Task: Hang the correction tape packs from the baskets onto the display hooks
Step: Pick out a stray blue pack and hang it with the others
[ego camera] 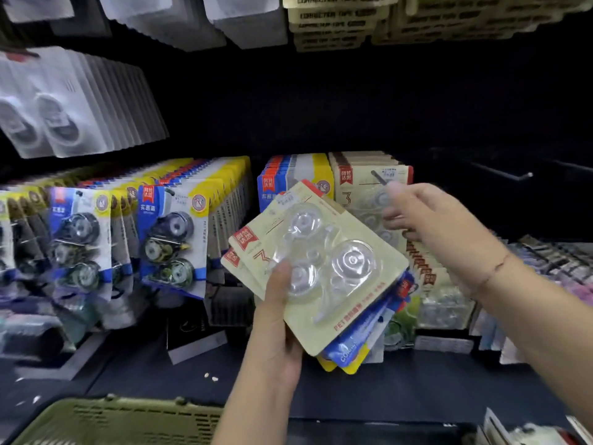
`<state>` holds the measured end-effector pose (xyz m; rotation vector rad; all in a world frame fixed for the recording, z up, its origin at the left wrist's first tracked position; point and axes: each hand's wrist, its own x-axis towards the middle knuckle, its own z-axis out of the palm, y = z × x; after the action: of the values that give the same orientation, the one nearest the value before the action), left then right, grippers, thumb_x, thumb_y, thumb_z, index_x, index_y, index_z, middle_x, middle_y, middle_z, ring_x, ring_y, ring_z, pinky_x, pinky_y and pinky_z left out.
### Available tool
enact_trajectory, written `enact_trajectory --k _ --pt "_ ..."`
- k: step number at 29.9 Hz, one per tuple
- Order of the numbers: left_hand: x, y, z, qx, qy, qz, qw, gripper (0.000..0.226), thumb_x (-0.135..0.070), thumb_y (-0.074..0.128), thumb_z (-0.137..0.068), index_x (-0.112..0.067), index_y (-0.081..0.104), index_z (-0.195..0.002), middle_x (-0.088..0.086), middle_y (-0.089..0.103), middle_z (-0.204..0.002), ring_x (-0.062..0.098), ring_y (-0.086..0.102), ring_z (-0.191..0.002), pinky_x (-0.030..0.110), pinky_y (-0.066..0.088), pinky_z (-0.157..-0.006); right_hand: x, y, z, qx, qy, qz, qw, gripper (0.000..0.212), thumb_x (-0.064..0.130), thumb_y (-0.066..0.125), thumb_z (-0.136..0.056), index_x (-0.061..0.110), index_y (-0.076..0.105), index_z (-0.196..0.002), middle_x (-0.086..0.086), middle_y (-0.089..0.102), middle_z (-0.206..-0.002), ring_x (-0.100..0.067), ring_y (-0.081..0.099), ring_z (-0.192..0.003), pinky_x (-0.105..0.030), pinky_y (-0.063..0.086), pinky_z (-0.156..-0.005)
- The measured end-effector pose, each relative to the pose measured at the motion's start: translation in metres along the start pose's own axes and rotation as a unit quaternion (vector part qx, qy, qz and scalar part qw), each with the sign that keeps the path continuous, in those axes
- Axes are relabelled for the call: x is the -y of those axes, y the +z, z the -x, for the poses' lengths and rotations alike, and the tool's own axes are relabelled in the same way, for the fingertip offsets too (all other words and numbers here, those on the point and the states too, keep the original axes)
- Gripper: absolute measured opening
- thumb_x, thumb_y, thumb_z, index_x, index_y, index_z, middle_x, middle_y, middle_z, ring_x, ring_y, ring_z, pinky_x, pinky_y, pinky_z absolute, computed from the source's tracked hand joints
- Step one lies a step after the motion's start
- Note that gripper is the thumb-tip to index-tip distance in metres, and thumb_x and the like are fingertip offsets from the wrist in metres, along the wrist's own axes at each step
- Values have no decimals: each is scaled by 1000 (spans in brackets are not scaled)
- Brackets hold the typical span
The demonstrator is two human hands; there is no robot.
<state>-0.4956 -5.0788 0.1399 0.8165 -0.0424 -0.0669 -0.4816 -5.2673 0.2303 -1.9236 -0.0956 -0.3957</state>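
Shop rack (321,107) | left hand (276,332) grips "PET" packs (349,303) | right hand (439,220) blurred, grip unclear

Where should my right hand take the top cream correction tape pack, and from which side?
Pinch the cream correction tape pack by the flat bare card at its far corner, coming from the upper right. Its clear blister bulges mid-card, and the left hand thumbs the near edge.
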Motion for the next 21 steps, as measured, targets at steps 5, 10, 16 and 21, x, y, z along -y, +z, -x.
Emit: enact_trajectory --k 5,10,16,21 --pt "16 10 15 -16 -7 -40 999 77 -50 73 -72 -22 55 -142 10 70 -128 31 67 -119 56 46 -109 9 18 43 93 25 199 975 67 68 73 -53 38 47 -107 18 60 -99 3 60 -81 -16 47 -62" --pt "23 15 18 -27 -27 -61 997 90 -61 79 -68 -23 50 -145 11 69 -130 33 66 -120 56 46 -108 -20 15 45 4 94 81 992 60 44 90 -54 24 52 -96 3 63 -100 -18 65 -88 -44 56 -80" --pt "27 6 17 -39 -49 -68 996 72 -44 72 -74 -21 56 -140 9 72 -124 29 70 -114 47 55 -98 -44 3 42 0 168 -149 975 77 37 85 -39 2 64 -105 -14 75 -91 -29 73 -77 -36 58 -58" --pt "27 -1 20 -113 -105 -42 987 63 -25 82 -62 -16 66 -123 10 78 -102 25 77 -81 31 59 -54 -56 -11 33 -73 143 -228 960 51 28 82 -54 3 69 -96 -7 76 -78 -21 72 -63 -31 55 -47"
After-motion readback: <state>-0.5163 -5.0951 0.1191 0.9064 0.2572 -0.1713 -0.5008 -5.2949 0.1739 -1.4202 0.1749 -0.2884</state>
